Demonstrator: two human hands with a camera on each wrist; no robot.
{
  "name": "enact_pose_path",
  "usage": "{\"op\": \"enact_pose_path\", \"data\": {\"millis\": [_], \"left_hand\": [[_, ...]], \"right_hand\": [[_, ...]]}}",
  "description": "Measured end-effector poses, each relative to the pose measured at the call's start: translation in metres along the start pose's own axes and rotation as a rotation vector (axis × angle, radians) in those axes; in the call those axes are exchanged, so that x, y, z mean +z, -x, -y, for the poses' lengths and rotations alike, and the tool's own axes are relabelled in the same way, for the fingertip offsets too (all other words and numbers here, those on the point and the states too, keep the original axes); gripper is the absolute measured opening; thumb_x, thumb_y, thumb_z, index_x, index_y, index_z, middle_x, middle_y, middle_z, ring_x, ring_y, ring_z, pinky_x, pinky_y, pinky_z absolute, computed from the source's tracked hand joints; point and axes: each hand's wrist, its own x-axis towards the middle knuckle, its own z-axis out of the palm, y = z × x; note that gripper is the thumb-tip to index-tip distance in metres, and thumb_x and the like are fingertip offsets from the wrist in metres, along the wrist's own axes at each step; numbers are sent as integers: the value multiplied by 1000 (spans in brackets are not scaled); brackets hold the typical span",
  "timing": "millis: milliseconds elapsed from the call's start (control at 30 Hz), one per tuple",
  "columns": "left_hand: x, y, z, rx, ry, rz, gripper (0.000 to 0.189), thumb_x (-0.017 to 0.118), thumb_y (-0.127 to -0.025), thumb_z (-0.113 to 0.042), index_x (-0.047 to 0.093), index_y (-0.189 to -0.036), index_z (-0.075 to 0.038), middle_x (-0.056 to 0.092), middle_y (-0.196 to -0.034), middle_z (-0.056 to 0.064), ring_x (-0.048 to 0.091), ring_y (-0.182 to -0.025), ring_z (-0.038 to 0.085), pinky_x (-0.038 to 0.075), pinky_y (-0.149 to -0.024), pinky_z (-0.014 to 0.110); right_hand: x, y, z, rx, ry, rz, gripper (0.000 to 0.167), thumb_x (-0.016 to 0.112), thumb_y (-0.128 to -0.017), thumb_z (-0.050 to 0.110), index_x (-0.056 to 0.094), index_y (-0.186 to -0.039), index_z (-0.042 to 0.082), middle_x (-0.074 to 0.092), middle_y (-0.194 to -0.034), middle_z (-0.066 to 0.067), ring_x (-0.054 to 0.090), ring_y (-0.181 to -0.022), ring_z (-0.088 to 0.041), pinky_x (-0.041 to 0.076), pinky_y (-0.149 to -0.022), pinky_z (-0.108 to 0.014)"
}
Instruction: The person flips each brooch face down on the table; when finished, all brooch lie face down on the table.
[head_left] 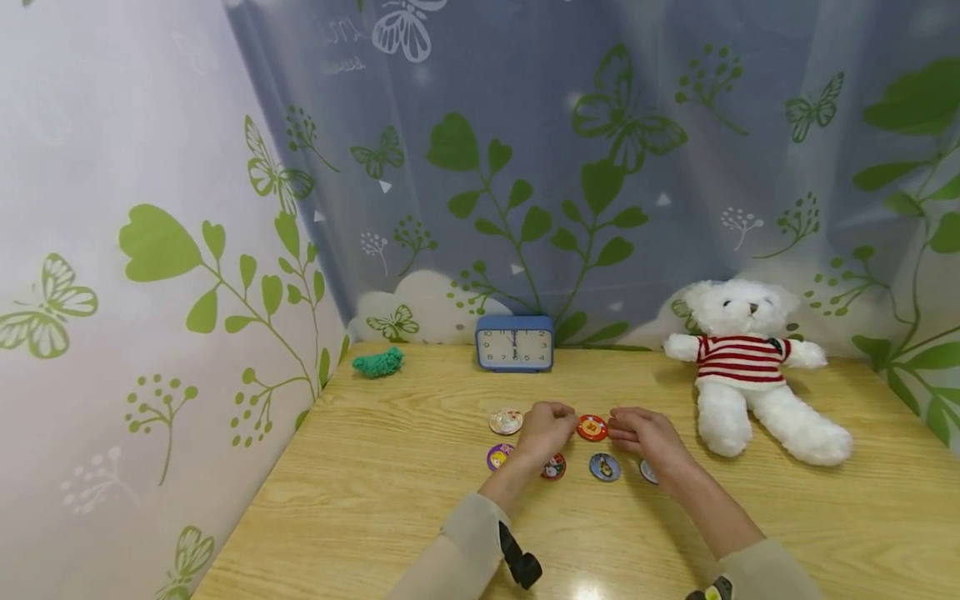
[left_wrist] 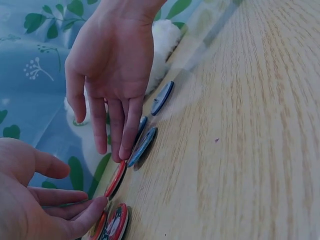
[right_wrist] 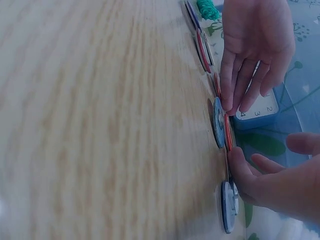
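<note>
A red round badge (head_left: 592,427) with a yellow centre lies flat on the wooden table between my two hands. My left hand (head_left: 546,433) is at its left side, fingers extended, fingertips close to the rim. From the other side my right hand (head_left: 651,439) faces it with straight fingers, fingertips right at the edge in the right wrist view. A blue badge (head_left: 604,467) lies just in front. Partly covered by my left hand are a dark red badge (head_left: 554,467) and a purple one (head_left: 499,456). A pale badge (head_left: 506,422) sits farther left; a whitish disc (head_left: 648,472) shows beside my right wrist.
Behind the badges a blue alarm clock (head_left: 514,344) stands against the patterned curtain. A green bundle of cord (head_left: 378,362) lies at the back left. On the right, a white teddy bear (head_left: 750,367) in a striped shirt sits on the table (head_left: 360,500).
</note>
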Motion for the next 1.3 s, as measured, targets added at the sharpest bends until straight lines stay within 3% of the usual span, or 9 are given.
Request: {"op": "enact_pose_path", "data": {"millis": [333, 467, 767, 900, 1100, 1300], "left_hand": [[4, -2, -2, 2, -63, -3, 25, 66, -96, -14, 76, -114, 0, 70, -85, 1, 60, -76, 10, 53, -70, 24], [6, -4, -2, 9, -67, -3, 24, 66, -95, -12, 76, -113, 1, 70, -87, 2, 60, -77, 11, 54, -73, 25], [9, -5, -3, 58, -46, -9, 28, 67, -95, -7, 73, -120, 3, 75, -109, 10, 67, -93, 15, 58, -83, 29], [10, -5, -2, 90, -63, -6, 27, 68, -91, 0, 75, -117, 2, 76, -107, 10, 66, -87, 11, 56, -76, 24], [16, -7, 0, 82, -30, -10, 25, 69, -88, 4, 76, -113, 0, 76, -100, 8, 61, -76, 6, 50, -64, 18], [21, -9, 2, 70, 6, -50, 21, 74, -86, 3, 78, -106, -3, 76, -94, 3, 63, -80, 7, 54, -71, 20]], "right_hand": [[1, 2, 2, -5, -30, -6, 55, 38, -113, 19, 32, -149, -22, 38, -151, -42, 66, -116, -20, 56, -101, -33], [1, 2, 2, -6, -32, 2, 55, 37, -113, 19, 31, -149, -22, 38, -152, -43, 64, -120, -24, 56, -102, -33], [1, 3, -1, -2, -18, 4, 53, 35, -113, 18, 32, -149, -21, 39, -152, -41, 57, -131, -35, 54, -106, -35], [0, 4, -1, -11, -13, 16, 54, 35, -114, 18, 32, -149, -22, 38, -152, -41, 55, -133, -38, 52, -108, -36], [0, 4, -3, -7, -11, 17, 54, 35, -114, 19, 33, -149, -21, 38, -152, -41, 51, -137, -42, 51, -109, -37], [0, 4, -3, -11, -14, 18, 53, 35, -114, 19, 34, -149, -21, 38, -153, -40, 48, -140, -44, 50, -111, -39]]}}
